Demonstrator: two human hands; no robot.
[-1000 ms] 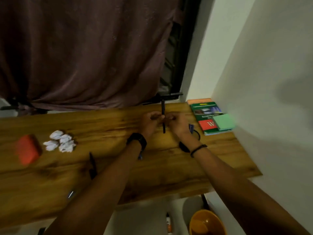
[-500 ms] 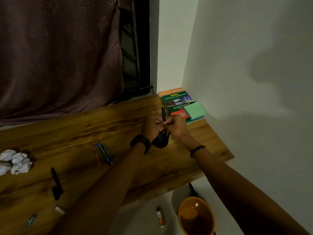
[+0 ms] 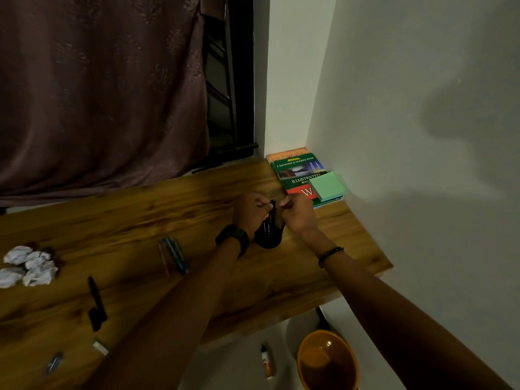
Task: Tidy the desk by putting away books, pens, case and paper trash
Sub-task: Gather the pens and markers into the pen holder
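While both hands meet over the round black pen holder (image 3: 268,237) near the wooden bench's (image 3: 140,220) right end, left hand (image 3: 249,211) and right hand (image 3: 298,213) fingers pinch a slim black pen (image 3: 270,213), probably steadying it upright for dropping in.

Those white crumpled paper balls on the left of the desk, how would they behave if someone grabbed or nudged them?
The crumpled paper balls look loosely wadded, so they are probably very light and would squash under the fingers. Their lumpy, creased shapes suggest a push would make them skid or tumble briefly rather than roll far. Being four separate pieces, they would likely scatter.
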